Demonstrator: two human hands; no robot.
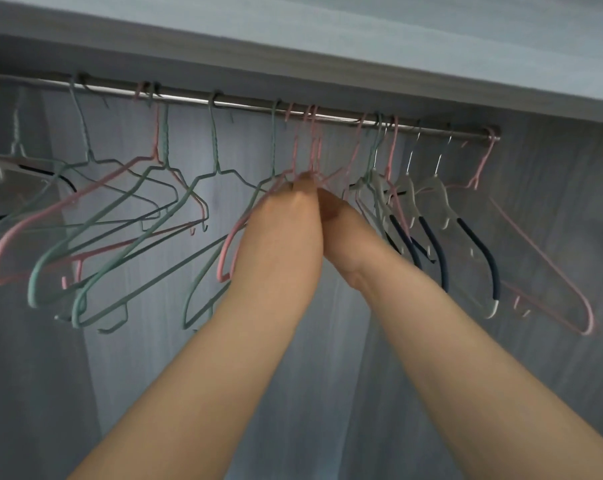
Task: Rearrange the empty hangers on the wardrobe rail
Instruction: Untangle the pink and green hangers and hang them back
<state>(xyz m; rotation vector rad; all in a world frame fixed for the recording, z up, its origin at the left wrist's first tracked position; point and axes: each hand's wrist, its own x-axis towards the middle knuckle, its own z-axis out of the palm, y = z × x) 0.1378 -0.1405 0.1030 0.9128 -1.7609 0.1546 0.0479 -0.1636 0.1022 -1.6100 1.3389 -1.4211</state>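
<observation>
Head view: two bare hands meet mid-rail. The left hand (286, 216) pinches a clutch of pink hangers (313, 147); the right hand (334, 220) touches it, its grip hidden. Green hangers (216, 150) hang leftward and three white hangers (438, 192) rightward on one steel rail (244, 105); blur defeats a full count.

Soft, cool, even light from near side; no hard shadows. Forearms (244, 358), left hand (286, 209) and right hand (334, 216) well lit, warm against bluish-grey surround. Back panel (327, 393) brightest in centre band, dimmer toward left and right. Dark shadow under top board (327, 39), deepest at far left. Thin white glare streaks along rail (244, 105). Overall soft focus. Pink hangers (312, 147) above hands smeared by motion; lone pink hanger (549, 265) at right ghosted. Wide-angle bend: rail and board slant, edges stretched.
</observation>
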